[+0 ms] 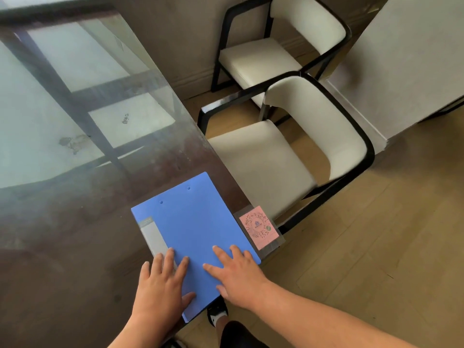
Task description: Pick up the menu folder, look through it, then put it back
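Observation:
A blue menu folder [194, 229] lies closed and flat on the near corner of the glass-topped table [75, 197], its near end sticking out past the table edge. A grey label strip runs along its left side. My left hand [160, 285] rests flat on the folder's near left part, fingers spread, thumb on the cover. My right hand [237, 275] lies flat on the near right part, fingers apart. Neither hand grips the folder.
A pink QR-code card [259, 227] under clear film is stuck on the table corner right of the folder. Two white-cushioned chairs with black frames [288, 159] [263, 59] stand to the right. A white cabinet [401, 71] is far right. My shoe [217, 311] shows below.

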`<act>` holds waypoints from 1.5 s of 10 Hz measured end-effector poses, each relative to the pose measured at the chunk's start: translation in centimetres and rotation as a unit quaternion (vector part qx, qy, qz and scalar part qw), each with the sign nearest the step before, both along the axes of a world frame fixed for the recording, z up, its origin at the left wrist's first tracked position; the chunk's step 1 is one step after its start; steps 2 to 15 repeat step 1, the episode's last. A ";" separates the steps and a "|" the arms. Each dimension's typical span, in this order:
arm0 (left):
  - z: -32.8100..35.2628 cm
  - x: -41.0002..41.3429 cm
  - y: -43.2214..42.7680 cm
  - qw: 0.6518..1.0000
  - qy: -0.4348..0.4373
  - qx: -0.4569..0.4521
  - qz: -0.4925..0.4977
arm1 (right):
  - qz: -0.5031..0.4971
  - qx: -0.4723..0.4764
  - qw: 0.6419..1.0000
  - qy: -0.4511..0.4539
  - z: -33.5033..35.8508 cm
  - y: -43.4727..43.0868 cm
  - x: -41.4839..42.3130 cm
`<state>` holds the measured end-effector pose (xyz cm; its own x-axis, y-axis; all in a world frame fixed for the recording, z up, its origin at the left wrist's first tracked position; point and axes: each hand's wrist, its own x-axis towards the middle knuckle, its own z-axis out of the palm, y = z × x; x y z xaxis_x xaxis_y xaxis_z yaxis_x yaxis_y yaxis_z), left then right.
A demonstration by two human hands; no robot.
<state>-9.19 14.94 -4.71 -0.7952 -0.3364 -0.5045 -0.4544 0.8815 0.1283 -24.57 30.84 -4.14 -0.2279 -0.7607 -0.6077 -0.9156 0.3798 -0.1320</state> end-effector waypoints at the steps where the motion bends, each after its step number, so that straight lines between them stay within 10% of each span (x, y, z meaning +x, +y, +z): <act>1: 1.3 0.3 -1.4 0.999 0.024 -0.013 0.025 | -0.029 -0.021 0.999 -0.024 0.9 -2.3 -0.3; 15: 1.3 0.3 -1.4 0.999 0.024 -0.013 0.025 | -0.029 -0.021 0.999 -0.024 0.9 -2.3 -0.3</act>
